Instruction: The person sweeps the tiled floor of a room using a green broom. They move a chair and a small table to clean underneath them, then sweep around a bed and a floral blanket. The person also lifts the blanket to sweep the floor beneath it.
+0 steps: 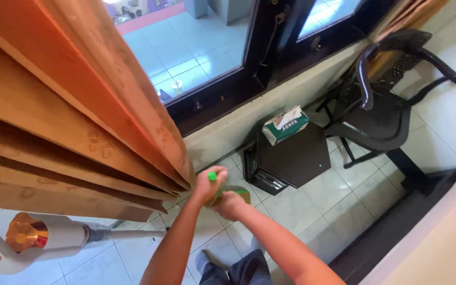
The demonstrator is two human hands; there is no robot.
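Tiled floor by window, orange curtain [69, 105] upper left. Left hand [207, 184] closed on green cap [212, 176], right hand [230, 205] wrapped round bottle [236, 193]; cap still on, unopened.

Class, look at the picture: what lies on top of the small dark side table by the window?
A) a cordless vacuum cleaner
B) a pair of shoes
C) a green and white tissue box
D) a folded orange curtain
C: the green and white tissue box rests on the dark side table, with a white tissue sticking out of its top.
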